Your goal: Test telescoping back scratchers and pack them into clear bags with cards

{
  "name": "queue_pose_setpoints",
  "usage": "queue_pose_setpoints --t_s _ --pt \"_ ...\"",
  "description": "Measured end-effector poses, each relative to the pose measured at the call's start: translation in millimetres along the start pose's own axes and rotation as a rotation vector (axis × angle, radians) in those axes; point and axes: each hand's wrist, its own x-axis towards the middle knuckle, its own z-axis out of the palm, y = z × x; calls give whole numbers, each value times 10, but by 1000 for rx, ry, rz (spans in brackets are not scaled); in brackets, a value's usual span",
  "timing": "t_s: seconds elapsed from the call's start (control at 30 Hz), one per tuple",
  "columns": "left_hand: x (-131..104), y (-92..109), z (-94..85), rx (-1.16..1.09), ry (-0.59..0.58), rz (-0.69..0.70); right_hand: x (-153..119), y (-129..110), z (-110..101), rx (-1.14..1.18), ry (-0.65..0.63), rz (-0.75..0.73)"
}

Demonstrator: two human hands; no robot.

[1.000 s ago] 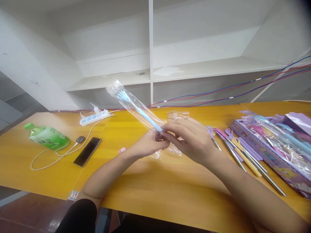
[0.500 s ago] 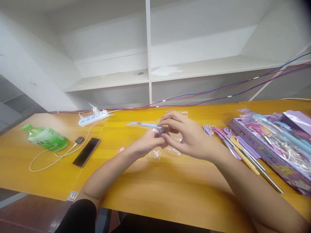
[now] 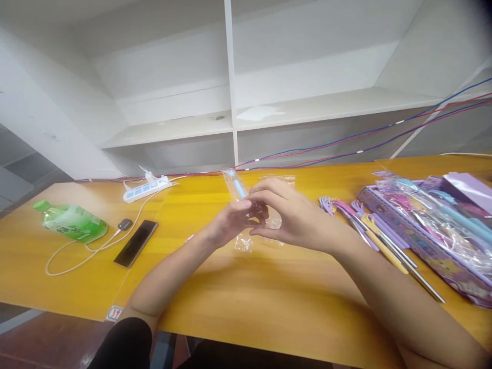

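Observation:
A light-blue back scratcher (image 3: 239, 187) in a clear plastic sleeve (image 3: 227, 177) points up and away from me above the table. My left hand (image 3: 235, 218) is closed round its near end. My right hand (image 3: 286, 210) curves in from the right, fingers bent and their tips at the same end of the sleeve; the left fingers partly hide the grip. Beneath both hands lie crumpled clear plastic bags (image 3: 244, 242). On the right, several loose back scratchers (image 3: 380, 241) with hand-shaped heads and metal rods rest beside a purple patterned box (image 3: 418, 238).
The box holds more bagged back scratchers (image 3: 453, 215). At left are a green bottle (image 3: 75, 221) on its side, a black phone (image 3: 136, 244), a white cable and a power strip (image 3: 146, 189). White shelving (image 3: 307, 110) and red and blue wires run along the back.
The sleeved back scratcher has swung from pointing left to pointing up and away. My right fingers have shifted, with a wider gap between thumb and fingers. The view has shifted slightly.

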Motion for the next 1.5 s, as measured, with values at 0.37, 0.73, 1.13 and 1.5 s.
queue_pose_setpoints --t_s 0.37,0.73,1.13,1.5 --pt "43 -89 -25 -175 132 -44 57 69 205 -168 220 -177" --pt "65 -75 -99 -72 121 -25 50 96 241 -199 214 -152" --pt "-22 241 -278 231 286 122 57 6 219 -243 108 -176" --pt "-88 330 -304 421 219 212 24 12 127 -151 129 -186"
